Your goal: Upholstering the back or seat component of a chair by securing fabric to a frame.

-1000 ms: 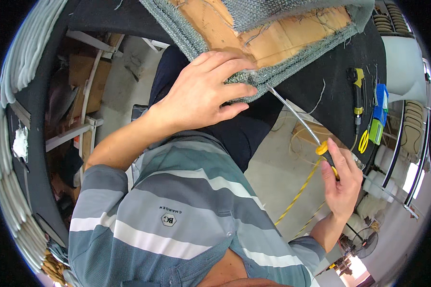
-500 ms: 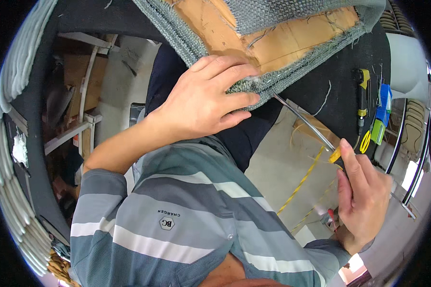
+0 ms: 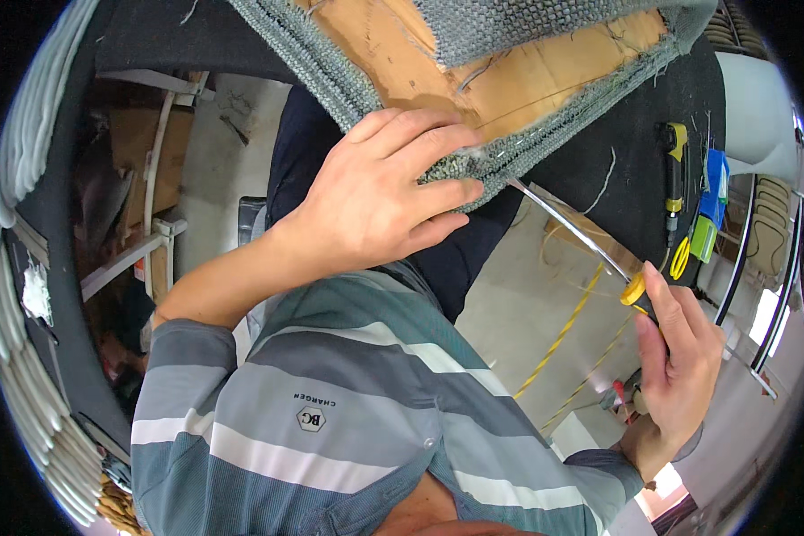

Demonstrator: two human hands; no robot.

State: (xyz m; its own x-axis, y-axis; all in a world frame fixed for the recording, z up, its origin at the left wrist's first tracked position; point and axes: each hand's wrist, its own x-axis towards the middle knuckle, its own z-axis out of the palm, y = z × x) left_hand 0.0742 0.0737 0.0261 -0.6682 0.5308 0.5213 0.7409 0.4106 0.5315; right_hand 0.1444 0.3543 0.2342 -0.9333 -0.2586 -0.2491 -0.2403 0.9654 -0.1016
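a black bench (image 3: 616,170) lies beyond the fingers, pale floor below them; the room's rim is bent and dark. the left hand (image 3: 375,201) pinches the grey fabric edge (image 3: 509,152) of a wooden panel (image 3: 473,71). the right hand (image 3: 679,357) closes its fingers around a yellow-handled screwdriver (image 3: 590,241), tip hidden at the fabric beside the left fingers

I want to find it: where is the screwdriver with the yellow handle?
In the head view, the screwdriver is on the right, held by the right hand, with its tip at the grey fabric edge beside the left hand.
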